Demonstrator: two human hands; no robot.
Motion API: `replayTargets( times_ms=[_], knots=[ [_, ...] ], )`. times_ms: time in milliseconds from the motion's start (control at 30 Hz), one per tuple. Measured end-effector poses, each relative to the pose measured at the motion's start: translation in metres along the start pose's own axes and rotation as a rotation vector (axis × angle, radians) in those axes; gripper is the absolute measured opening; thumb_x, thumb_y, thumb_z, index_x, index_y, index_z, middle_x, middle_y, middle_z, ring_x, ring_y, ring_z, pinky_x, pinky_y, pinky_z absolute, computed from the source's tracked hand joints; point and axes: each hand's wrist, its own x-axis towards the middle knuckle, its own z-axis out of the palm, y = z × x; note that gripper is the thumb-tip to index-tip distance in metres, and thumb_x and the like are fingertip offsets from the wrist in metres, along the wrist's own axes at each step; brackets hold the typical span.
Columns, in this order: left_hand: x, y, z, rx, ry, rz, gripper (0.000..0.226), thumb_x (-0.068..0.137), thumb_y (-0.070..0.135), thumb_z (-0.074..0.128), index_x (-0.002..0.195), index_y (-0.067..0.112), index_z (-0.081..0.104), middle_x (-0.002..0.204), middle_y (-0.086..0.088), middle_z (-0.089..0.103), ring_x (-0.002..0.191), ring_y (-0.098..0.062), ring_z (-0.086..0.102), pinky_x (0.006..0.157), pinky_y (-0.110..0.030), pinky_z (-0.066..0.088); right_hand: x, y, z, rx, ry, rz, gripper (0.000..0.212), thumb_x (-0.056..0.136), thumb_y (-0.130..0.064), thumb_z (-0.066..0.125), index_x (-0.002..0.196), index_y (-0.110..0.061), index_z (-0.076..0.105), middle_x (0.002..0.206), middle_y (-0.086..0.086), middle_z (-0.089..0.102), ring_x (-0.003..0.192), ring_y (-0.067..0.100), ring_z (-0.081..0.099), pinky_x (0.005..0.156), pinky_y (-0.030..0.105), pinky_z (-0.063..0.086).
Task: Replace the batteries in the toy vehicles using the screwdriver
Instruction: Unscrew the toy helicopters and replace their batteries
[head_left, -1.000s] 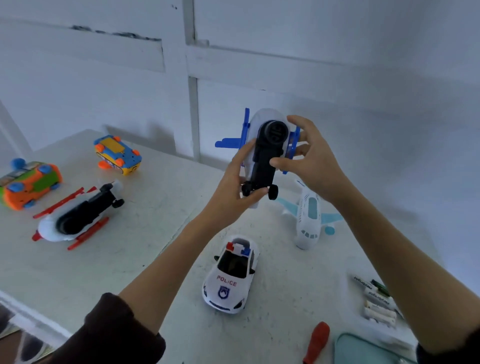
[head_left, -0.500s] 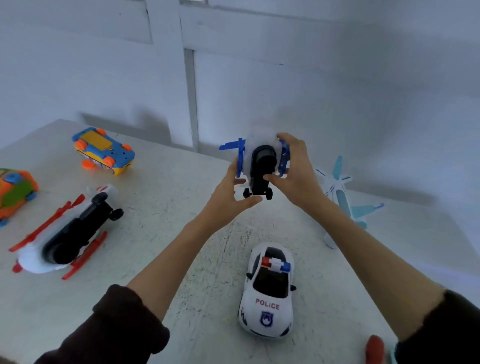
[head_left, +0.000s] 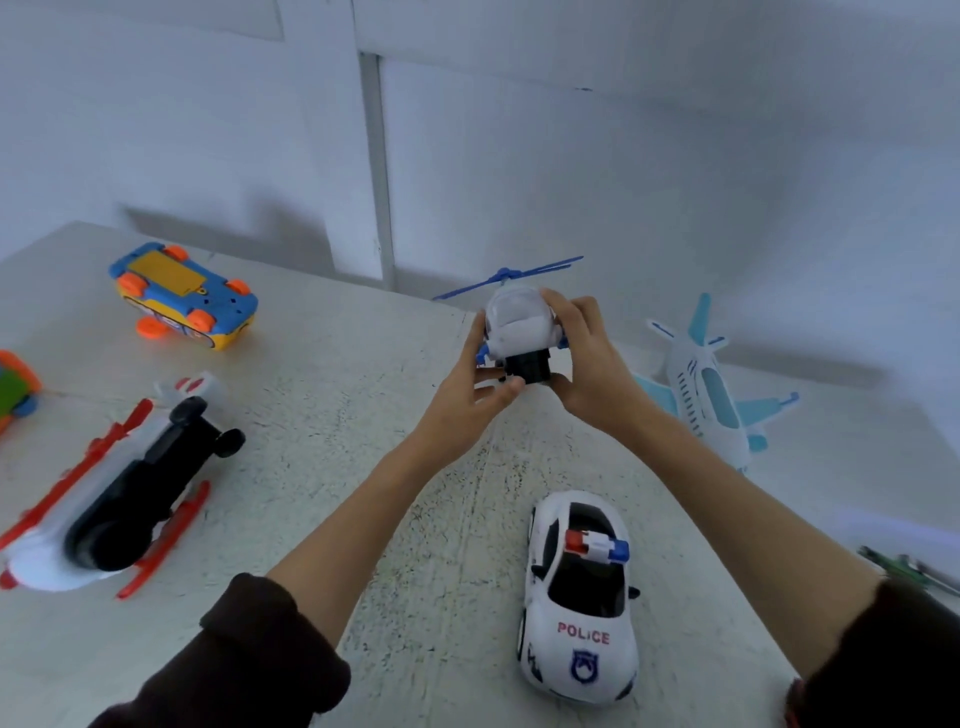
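A white toy helicopter (head_left: 517, 325) with blue rotor blades and a black underside is held upright between both hands, low over the far middle of the table (head_left: 337, 415). My left hand (head_left: 470, 387) grips its left side and bottom, thumb under the black base. My right hand (head_left: 582, 358) wraps its right side, fingers over the top. A white police car (head_left: 579, 597) stands on its wheels near me. The screwdriver is out of view.
A red-and-white helicopter (head_left: 111, 488) lies belly-up at the left. A blue-and-yellow car (head_left: 182, 293) lies upside down at the far left, an orange toy (head_left: 13, 389) at the left edge. A light blue airplane (head_left: 709, 389) sits at the right. Green-marked batteries (head_left: 906, 566) lie at the right edge.
The blue helicopter has been turned from belly-toward-me to upright and lowered toward the table at the far middle. Both hands kept hold of it. The view has shifted left and forward.
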Motion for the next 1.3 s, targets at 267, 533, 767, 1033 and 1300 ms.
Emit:
replayTargets(
  times_ms=[267,533,767,1033,1300],
  knots=[
    [0.002,-0.002,-0.001,-0.036,-0.026,0.006,0.061,0.099,0.022,0.040,0.150,0.021,0.007,0.137,0.010,0.033,0.109,0.014,0.043,0.086,-0.002,0.039,-0.014,-0.014,-0.009,0.329,-0.022,0.257,0.059,0.082,-0.033,0.060,0.135,-0.020,0.037,0.114,0.003,0.040,0.098,0.002,0.046,0.077,0.002,0.040],
    [0.001,-0.015,-0.005,0.058,-0.057,0.012,0.084,0.086,0.057,0.053,0.151,0.025,0.009,0.154,0.005,0.023,0.137,-0.009,0.030,0.108,-0.028,0.036,-0.022,-0.013,-0.002,0.262,-0.100,0.273,0.074,0.074,-0.049,0.065,0.137,-0.024,0.036,0.112,0.000,0.041,0.105,0.014,0.048,0.091,0.023,0.044],
    [0.001,-0.032,-0.014,0.233,-0.081,0.025,0.074,0.095,0.020,0.056,0.153,0.017,0.010,0.158,-0.002,0.019,0.144,-0.015,0.019,0.117,-0.043,0.024,-0.024,-0.003,0.016,0.143,-0.092,0.268,0.072,0.080,-0.039,0.067,0.140,-0.022,0.033,0.109,0.000,0.046,0.098,0.008,0.045,0.084,0.016,0.035],
    [0.000,-0.032,-0.016,0.214,-0.101,0.017,0.078,0.089,0.035,0.050,0.152,0.019,0.007,0.159,0.000,0.016,0.146,-0.014,0.016,0.118,-0.044,0.022,-0.022,-0.004,0.022,0.118,-0.062,0.274,0.071,0.079,-0.041,0.067,0.139,-0.017,0.036,0.116,0.002,0.049,0.099,0.007,0.046,0.078,0.011,0.033],
    [-0.004,-0.028,-0.014,0.221,-0.108,0.003,0.075,0.092,0.036,0.046,0.152,0.020,0.003,0.160,0.001,0.011,0.146,-0.013,0.013,0.120,-0.044,0.017,-0.024,-0.008,0.021,0.105,-0.072,0.298,0.072,0.079,-0.043,0.066,0.140,-0.018,0.035,0.115,0.000,0.049,0.097,0.005,0.044,0.082,0.018,0.033]
  ],
)
